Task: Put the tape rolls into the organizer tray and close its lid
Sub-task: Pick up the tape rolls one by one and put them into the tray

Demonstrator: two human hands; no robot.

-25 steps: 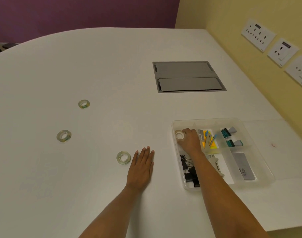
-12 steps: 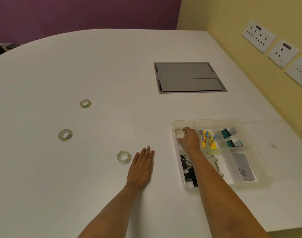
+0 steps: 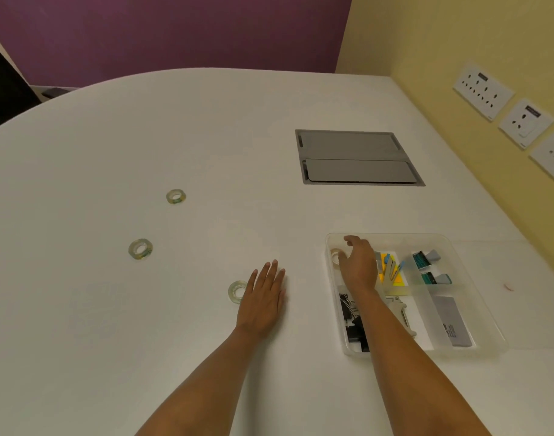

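A clear plastic organizer tray (image 3: 395,239) lies on the white table at the right. One tape roll (image 3: 335,256) rests in its far left compartment. My right hand (image 3: 359,265) hovers over that compartment with fingers spread, just off the roll. My left hand (image 3: 264,297) lies flat and open on the table, its edge beside a second tape roll (image 3: 236,291). Two more tape rolls sit further left, one (image 3: 140,249) mid-table and one (image 3: 176,196) beyond it. The clear lid (image 3: 527,294) lies flat to the right of the tray.
The tray also holds black binder clips (image 3: 352,322), coloured sticky notes (image 3: 390,269), teal clip boxes (image 3: 426,267) and a grey box (image 3: 452,322). A grey cable hatch (image 3: 357,158) is set in the table beyond. Wall sockets (image 3: 483,91) line the yellow wall at right.
My right hand has let go of the tape roll in the tray's far left compartment and opened above it. My left hand has stayed flat on the table.
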